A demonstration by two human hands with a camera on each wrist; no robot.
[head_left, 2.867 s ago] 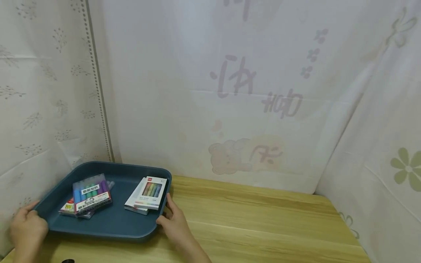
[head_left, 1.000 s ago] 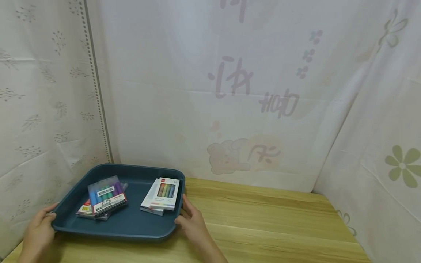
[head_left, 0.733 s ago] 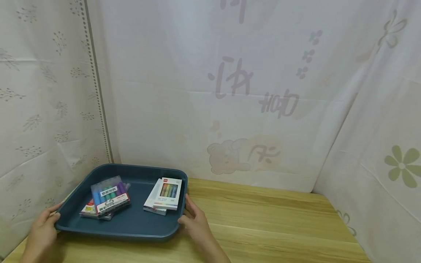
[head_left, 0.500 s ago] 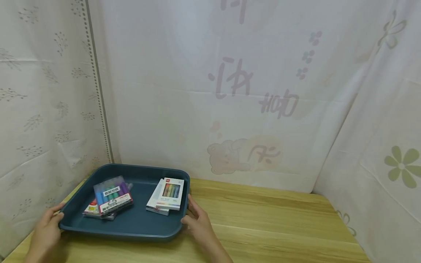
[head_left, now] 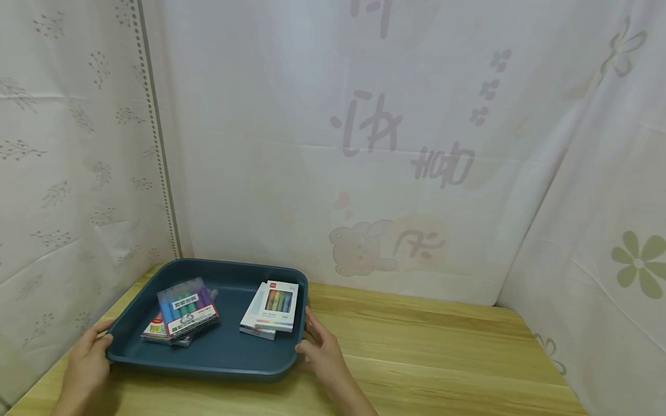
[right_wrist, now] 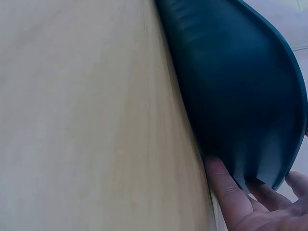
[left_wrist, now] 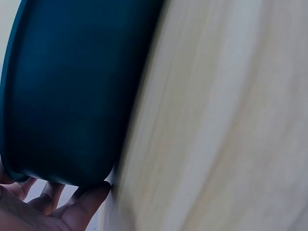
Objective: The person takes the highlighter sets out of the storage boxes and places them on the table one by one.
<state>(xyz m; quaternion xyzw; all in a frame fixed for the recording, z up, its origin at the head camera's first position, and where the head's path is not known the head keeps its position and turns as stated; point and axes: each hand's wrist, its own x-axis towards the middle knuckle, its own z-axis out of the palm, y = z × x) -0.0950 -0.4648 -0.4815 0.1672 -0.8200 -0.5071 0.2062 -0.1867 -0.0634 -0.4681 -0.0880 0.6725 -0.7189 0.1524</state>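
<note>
On my feed I see a screened-off workspace, home or studio I can't tell: white, plant-printed fabric curtains (head_left: pixel 260 173) wall three sides of a flat yellow-brown wood-grain tabletop (head_left: pixel 416 346).

Offers most free room over the wooden table (head_left: pixel 442 352), from the right hand (head_left: pixel 325 352) to the right-hand cloth (head_left: pixel 598 306). Narrows on the left between the tray (head_left: pixel 229 349) and the left-hand cloth (head_left: pixel 47 214), partly filled by the left hand (head_left: pixel 88 361). Ends at the back against the rear cloth (head_left: pixel 281 190), near the far rim (head_left: pixel 239 266). Runs inside the tray between the marker packs (head_left: pixel 187 309) and the white boxes (head_left: pixel 278 317), walled all round. Continues in front over a strip of wood (head_left: pixel 218 398), flanked by both forearms (head_left: pixel 351 393).
</note>
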